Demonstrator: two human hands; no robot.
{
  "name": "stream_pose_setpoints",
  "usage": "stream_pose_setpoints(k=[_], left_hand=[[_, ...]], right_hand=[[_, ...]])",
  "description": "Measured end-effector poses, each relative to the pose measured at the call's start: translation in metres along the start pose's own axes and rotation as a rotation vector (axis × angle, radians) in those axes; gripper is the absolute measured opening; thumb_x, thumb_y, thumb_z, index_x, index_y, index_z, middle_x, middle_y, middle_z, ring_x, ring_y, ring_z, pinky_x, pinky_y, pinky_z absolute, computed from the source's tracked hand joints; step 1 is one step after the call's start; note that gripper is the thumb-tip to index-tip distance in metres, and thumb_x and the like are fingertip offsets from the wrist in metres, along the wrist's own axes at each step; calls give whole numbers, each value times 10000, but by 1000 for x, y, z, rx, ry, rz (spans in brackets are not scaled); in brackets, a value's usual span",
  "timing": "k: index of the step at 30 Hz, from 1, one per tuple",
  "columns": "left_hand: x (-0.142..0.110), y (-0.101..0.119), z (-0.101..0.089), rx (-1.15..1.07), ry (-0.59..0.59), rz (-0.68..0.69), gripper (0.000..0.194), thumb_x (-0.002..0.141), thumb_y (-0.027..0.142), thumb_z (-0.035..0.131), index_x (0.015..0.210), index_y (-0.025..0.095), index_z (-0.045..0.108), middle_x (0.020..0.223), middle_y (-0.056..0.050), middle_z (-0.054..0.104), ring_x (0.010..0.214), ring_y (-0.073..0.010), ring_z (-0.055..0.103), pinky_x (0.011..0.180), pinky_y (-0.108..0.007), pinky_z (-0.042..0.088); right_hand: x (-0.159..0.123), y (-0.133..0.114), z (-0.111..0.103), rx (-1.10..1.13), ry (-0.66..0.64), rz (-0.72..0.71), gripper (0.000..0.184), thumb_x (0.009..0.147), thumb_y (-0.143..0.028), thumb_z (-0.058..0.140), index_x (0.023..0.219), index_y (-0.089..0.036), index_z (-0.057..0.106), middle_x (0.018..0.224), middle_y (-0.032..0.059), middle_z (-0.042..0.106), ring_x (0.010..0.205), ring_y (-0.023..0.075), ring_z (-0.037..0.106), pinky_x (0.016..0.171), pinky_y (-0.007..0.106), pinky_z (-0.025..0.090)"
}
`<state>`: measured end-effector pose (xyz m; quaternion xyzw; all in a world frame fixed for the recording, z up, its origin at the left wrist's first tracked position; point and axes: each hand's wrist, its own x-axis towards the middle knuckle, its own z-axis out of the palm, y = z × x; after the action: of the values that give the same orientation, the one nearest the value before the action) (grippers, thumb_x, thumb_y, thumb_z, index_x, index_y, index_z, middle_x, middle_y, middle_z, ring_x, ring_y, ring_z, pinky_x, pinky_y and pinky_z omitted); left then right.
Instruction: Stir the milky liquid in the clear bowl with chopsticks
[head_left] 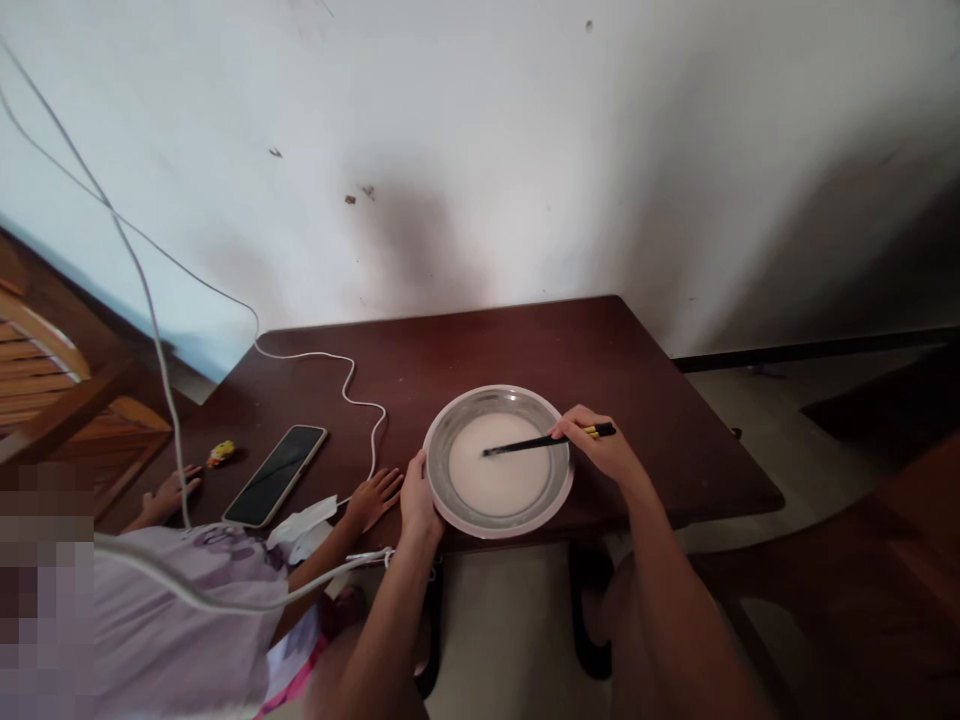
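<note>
A round metal bowl [499, 527] with a pale rim sits near the front edge of the dark red-brown table. Inside it is a whitish liquid [495, 487]. My left hand [418, 500] grips the bowl's left rim, the thumb on top and the other fingers mostly hidden. Pinched in my right hand [596, 445], above the bowl's right rim, are black chopsticks [525, 443] with gold bands near the upper end. Their lower tips dip into the liquid near the middle of the bowl.
Another person in a light purple shirt [187, 600] is at the left, one hand [375, 497] flat on the table [480, 345] beside my left hand. A phone [275, 477], a small yellow toy [221, 453], white paper [306, 530] and a white cable [349, 375] lie nearby. The wall [487, 150] borders the table's back.
</note>
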<state>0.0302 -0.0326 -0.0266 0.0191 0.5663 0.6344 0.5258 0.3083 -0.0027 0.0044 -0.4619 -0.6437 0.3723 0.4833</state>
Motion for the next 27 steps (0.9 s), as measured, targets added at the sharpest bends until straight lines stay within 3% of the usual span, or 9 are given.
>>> stream_pose_setpoints(k=[5,11,16,22,27], left_hand=[[-4,3,3,-16,30,-51,137,805,271,639,800,157,715,723,-42,720,793,-214,729,821,-325,594],[-2,2,2,-18,24,-53,144,799,300,662,787,165,708,726,-39,719,791,-219,730,812,-325,584],[-4,1,5,-32,39,-70,166,818,302,642,787,156,715,718,-27,717,685,-171,684,741,-280,569],[-9,6,6,-7,23,-79,177,823,312,636,760,161,703,680,-28,704,706,-188,699,746,-297,576],[-5,2,4,-29,12,-95,172,813,312,646,805,155,716,710,-26,712,725,-191,705,772,-302,575]], right_hand=[[2,2,-8,-23,180,31,350,908,-427,625,622,-257,733,681,30,711,731,231,668,787,381,502],[0,-1,-3,12,-19,29,295,884,-416,645,655,-257,741,762,40,762,804,245,703,793,372,510],[0,3,-12,-34,153,44,348,907,-426,619,621,-257,722,688,31,716,735,233,665,787,383,491],[-2,0,-4,8,-16,26,286,890,-404,647,666,-256,747,777,40,767,818,246,704,802,374,515],[1,1,-7,-26,143,29,352,915,-430,627,626,-255,729,691,32,719,741,235,676,786,383,502]])
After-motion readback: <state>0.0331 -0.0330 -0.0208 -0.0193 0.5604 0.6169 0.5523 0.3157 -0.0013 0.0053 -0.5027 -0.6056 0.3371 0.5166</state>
